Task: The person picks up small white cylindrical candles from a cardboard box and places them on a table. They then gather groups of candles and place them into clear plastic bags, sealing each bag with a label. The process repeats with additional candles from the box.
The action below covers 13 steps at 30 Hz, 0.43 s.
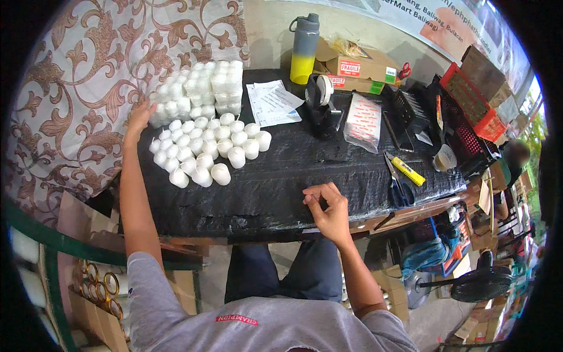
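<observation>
Nearest to us, our right hand (pixel 329 206) rests at the front edge of the table (pixel 281 188), which is wrapped in black plastic film. Its fingers are curled in, thumb and fingertips pinched close together; whether anything small sits between them we cannot tell.

To the right of that hand lie scissors (pixel 397 183) and, just beside them, a yellow cutter (pixel 409 171).

Farther in and to the left, loose white candles (pixel 205 146) stand upright in a tight cluster on the table, touching one another. Our left arm stretches along the table's left side, and our left hand (pixel 139 120) is spread open, holding nothing, fingertips at the left end of the packs (pixel 196 91). These are wrapped bundles of the same candles, stacked just behind the loose ones against a patterned cloth (pixel 76 100).

Mid-table, beyond the bare stretch, we see papers (pixel 272 104), a black tape dispenser (pixel 321 105) and a clear bag (pixel 363 120) with red print.

At the back stand a grey and yellow bottle (pixel 304 50) and cardboard boxes (pixel 360 70). A red basket (pixel 475 100) sits at the far right.
</observation>
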Tool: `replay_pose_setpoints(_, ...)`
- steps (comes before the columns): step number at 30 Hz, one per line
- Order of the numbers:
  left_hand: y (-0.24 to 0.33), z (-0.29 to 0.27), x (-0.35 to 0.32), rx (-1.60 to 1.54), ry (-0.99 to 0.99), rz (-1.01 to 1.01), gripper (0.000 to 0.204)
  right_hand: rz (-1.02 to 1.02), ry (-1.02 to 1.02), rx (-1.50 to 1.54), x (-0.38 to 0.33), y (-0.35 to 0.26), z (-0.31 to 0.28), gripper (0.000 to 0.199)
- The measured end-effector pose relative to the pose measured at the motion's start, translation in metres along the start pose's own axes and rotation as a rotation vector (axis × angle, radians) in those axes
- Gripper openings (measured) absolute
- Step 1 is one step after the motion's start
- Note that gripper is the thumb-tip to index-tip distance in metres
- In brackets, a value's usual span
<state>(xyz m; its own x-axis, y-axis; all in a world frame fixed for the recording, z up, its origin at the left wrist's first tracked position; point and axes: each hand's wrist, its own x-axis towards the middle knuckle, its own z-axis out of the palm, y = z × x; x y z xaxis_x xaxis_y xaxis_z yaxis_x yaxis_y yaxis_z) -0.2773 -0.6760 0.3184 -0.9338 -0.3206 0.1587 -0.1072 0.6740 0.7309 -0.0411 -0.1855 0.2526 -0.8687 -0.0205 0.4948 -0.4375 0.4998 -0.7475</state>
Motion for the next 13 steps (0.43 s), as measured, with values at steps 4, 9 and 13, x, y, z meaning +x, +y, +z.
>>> replay_pose_setpoints(4,-0.079,-0.043,0.050,0.450,0.271,0.207,0.075,-0.054,-0.029,0.119,0.002,-0.004,0.013,0.011)
replay_pose_setpoints(9,0.079,0.033,0.006,-0.504,0.486,0.480,0.051,0.016,-0.012,0.061,0.000,0.008,0.000,0.012)
replay_pose_setpoints(13,0.228,0.053,-0.192,-0.762,-0.473,0.665,0.041,-0.049,0.016,-0.011,-0.002,0.007,-0.003,0.013)
